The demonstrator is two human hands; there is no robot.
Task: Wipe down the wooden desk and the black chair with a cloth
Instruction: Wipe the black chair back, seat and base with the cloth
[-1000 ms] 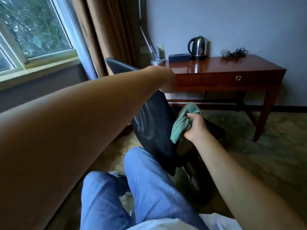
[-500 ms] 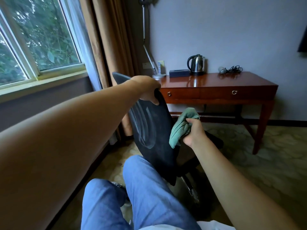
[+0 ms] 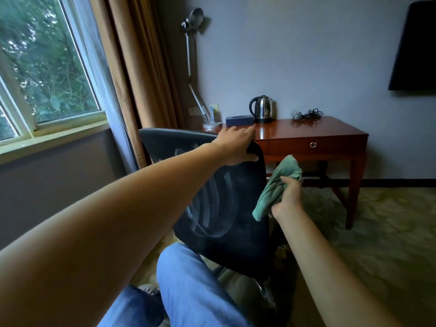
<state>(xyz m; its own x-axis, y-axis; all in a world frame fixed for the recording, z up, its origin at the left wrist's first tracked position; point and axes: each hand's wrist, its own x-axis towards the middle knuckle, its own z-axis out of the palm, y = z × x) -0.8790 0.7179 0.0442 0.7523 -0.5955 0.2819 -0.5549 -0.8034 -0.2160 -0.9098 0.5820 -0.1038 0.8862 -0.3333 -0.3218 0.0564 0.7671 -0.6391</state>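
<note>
Two hands are at work: our left hand (image 3: 237, 147) curls its fingers over the top edge of the black chair (image 3: 226, 208) backrest, near us, left of the wooden desk (image 3: 306, 138). Our right hand (image 3: 286, 197) bunches the green cloth (image 3: 277, 185) in closed fingers, just right of the backrest.

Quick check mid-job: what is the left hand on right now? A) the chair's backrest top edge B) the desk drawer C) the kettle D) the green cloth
A: the left hand grips the top edge of the black chair, while the right hand holds the green cloth.
</note>
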